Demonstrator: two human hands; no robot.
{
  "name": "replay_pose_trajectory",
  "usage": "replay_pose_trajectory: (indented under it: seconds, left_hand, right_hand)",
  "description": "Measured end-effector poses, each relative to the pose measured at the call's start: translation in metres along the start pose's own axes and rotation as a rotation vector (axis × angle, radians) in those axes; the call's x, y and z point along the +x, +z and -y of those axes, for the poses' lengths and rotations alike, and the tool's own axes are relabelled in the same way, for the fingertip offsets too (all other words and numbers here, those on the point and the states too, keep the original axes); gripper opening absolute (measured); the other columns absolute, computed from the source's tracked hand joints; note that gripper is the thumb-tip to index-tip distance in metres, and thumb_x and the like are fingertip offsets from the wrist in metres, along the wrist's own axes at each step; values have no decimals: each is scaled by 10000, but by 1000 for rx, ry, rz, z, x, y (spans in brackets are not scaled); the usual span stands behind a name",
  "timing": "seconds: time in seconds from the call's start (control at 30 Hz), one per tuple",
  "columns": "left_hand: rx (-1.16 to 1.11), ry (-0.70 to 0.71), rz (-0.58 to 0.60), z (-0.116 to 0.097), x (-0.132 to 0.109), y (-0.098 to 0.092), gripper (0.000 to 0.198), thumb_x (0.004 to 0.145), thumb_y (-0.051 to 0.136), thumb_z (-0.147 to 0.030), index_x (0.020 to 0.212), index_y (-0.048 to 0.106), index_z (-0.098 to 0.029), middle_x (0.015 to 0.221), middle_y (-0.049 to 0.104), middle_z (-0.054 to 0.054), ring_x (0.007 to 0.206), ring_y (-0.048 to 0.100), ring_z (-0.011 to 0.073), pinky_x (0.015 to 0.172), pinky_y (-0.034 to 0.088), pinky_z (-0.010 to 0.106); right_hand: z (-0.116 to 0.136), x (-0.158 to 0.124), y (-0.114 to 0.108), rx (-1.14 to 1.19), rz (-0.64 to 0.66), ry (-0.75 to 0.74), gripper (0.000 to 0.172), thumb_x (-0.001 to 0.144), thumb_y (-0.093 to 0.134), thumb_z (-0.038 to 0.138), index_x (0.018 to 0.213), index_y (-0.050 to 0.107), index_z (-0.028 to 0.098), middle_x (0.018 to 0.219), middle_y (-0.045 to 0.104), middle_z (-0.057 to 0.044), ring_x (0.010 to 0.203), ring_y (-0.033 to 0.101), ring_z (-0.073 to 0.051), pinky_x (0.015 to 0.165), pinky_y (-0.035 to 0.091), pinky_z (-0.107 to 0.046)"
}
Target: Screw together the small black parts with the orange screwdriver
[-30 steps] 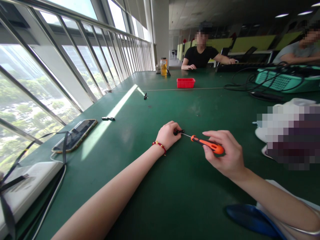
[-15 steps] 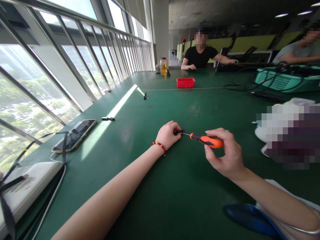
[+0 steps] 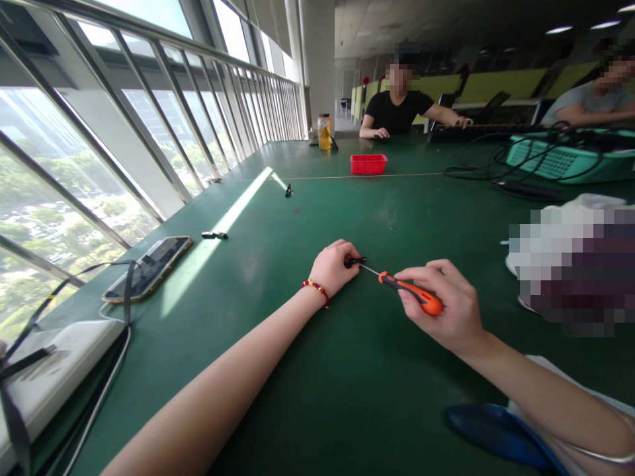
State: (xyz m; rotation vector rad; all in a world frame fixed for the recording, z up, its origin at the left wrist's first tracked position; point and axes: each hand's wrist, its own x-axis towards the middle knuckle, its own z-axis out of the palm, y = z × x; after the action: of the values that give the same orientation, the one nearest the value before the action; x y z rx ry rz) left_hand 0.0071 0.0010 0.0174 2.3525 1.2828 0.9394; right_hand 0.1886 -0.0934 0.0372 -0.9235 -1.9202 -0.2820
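My left hand (image 3: 336, 266) rests on the green table, its fingers closed around a small black part (image 3: 355, 262) whose exact kind I cannot make out. A beaded bracelet circles that wrist. In my right hand (image 3: 446, 301) is a screwdriver (image 3: 413, 292) with an orange and black handle, pinched between thumb and fingers. The screwdriver's thin shaft points left, and its tip meets or nearly meets the black part. Farther off on the table lie two more small black pieces, one (image 3: 215, 235) to the left and another (image 3: 288, 190) beyond my left hand.
A phone (image 3: 149, 268) and a white box with cables (image 3: 59, 370) lie at left. Across the table (image 3: 278, 317) are a red bin (image 3: 368, 164), a jar (image 3: 324, 132) and a seated person (image 3: 399, 106). A teal basket (image 3: 560, 158) with cables stands right.
The screwdriver's handle end has swung down toward me, so the tool tilts more steeply. My right hand's fingers have closed in on the handle. The left hand has stayed put.
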Motion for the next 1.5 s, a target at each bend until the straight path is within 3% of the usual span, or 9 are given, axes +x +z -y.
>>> replay_pose_trajectory:
  seconds: [0.23, 0.4, 0.57, 0.77, 0.93, 1.03, 1.2, 1.4, 1.5]
  left_hand:
    - [17, 1, 0, -3, 0, -2, 104, 659, 561, -123, 730, 620, -172, 755, 578, 1, 676, 549, 122, 634, 460, 240]
    - [32, 8, 1, -2, 0, -1, 119, 653, 564, -120, 740, 625, -174, 767, 582, 3, 685, 551, 124, 646, 466, 244]
    - [29, 8, 0, -2, 0, -1, 107, 664, 559, -127, 738, 621, -174, 763, 579, 3, 684, 552, 122, 651, 470, 241]
    - [33, 0, -1, -2, -1, -1, 113, 666, 560, -134, 747, 622, -181, 787, 587, 6, 700, 555, 127, 648, 471, 242]
    - [31, -33, -9, -2, -1, -2, 80, 680, 565, -163, 741, 613, -183, 777, 589, 5, 690, 556, 129, 644, 473, 252]
    - [25, -45, -32, -3, -1, -2, 64, 689, 568, -172, 742, 602, -182, 771, 600, 5, 687, 560, 131, 656, 476, 260]
    - [-31, 25, -50, -3, -1, -2, 68, 709, 561, -172, 763, 601, -179, 777, 619, 5, 716, 573, 128, 668, 480, 246]
    - [-167, 158, 5, -15, -4, -1, 86, 707, 572, -148, 781, 613, -164, 794, 632, 18, 729, 583, 119, 702, 490, 238]
    - [-237, 211, 74, -22, -7, 1, 77, 712, 587, -163, 786, 608, -157, 807, 632, 21, 714, 580, 109, 710, 495, 235]
  right_hand:
    - [0, 2, 0, 25, -90, -41, 331, 734, 577, 147, 1050, 493, 198, 864, 623, -54, 760, 581, -175, 677, 476, -328]
    - [2, 3, -1, -40, -14, -33, 184, 751, 586, 160, 918, 534, 219, 715, 643, 7, 623, 553, -137, 694, 458, -330]
    - [1, 4, -1, -73, -103, -10, 215, 736, 578, 162, 944, 540, 201, 742, 628, -23, 669, 565, -155, 669, 467, -324]
    - [2, 4, -2, -1, 18, -9, 181, 727, 558, 127, 884, 603, 204, 722, 668, -1, 563, 542, -125, 654, 456, -330]
    - [1, -1, -4, 127, -42, 148, 174, 786, 495, 144, 837, 641, 224, 708, 661, -2, 570, 555, -128, 539, 445, -269]
    - [-5, -2, -2, 118, -79, 289, 205, 833, 480, 193, 971, 629, 225, 808, 657, -21, 627, 567, -133, 575, 447, -271]
    - [-19, 0, 7, 183, 25, 505, 251, 879, 436, 270, 1067, 594, 219, 885, 593, -40, 662, 550, -126, 574, 439, -255]
    - [-29, -4, 17, 157, 273, 564, 255, 786, 570, 302, 1024, 612, 222, 800, 473, -2, 554, 492, -92, 537, 440, -247]
    - [-31, -7, 19, 125, 338, 564, 220, 770, 590, 305, 974, 624, 232, 791, 472, 5, 574, 513, -98, 574, 450, -254]
